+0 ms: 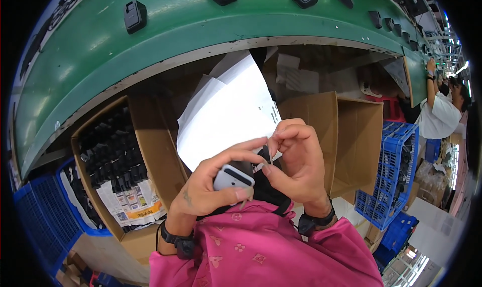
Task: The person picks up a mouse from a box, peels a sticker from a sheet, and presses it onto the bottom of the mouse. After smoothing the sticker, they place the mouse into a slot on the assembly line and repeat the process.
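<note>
My left hand (206, 181) is closed round a light grey object with rounded corners (224, 180) that has a dark slot-like bar across its face. Its kind I cannot make out. Close beside it, my right hand (298, 161) pinches a small dark flat piece (264, 154) between thumb and fingers. The left fingertips reach over to that piece too, so both hands nearly meet. Both are held above my lap, in front of large white paper sheets (231, 111).
A green conveyor belt (175, 16) carries black plastic housings (134, 17). At left stands a cardboard box (108, 206) of black parts and newspaper. Another cardboard box (354, 146) and a blue crate (386, 181) stand at right. A person (442, 113) works farther along the belt.
</note>
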The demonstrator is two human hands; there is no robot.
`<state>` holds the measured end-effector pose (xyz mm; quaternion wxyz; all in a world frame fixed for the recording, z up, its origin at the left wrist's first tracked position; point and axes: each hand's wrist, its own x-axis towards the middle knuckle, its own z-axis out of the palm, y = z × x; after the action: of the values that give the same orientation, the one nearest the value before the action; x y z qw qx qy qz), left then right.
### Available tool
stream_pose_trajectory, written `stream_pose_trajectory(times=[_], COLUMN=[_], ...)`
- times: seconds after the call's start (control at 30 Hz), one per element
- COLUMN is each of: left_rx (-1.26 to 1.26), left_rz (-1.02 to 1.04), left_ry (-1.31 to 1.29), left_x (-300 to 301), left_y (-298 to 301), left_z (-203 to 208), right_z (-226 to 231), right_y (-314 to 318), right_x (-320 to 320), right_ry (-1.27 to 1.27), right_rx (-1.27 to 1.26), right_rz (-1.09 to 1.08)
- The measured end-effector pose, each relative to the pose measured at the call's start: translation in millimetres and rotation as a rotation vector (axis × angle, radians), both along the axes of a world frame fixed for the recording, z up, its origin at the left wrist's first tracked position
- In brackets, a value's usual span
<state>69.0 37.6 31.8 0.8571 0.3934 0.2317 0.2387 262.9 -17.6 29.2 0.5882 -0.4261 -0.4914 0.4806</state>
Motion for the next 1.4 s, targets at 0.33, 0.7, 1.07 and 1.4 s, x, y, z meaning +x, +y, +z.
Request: stream_pose_trajectory(times=[0.33, 0.7, 1.07, 1.4], left_rx=[0.013, -0.138, 0.050, 0.186], left_rz=[0.159, 0.286, 0.676, 0.555], left_ry=[0.021, -0.221, -0.001, 0.097], left_x=[1, 7, 13, 22], left_y=[-8, -10, -13, -19], left_z=[-7, -8, -7, 9], right_z=[7, 7, 16, 15], right_y=[0, 6, -4, -6], right_x=[2, -11, -19, -26], right_ry=[-0.126, -0.269, -0.048, -0.018], right_rx=[-0.180, -0.190, -0.221, -0.217], right_rz=[-0.208, -0.166, -0.386, -0.151])
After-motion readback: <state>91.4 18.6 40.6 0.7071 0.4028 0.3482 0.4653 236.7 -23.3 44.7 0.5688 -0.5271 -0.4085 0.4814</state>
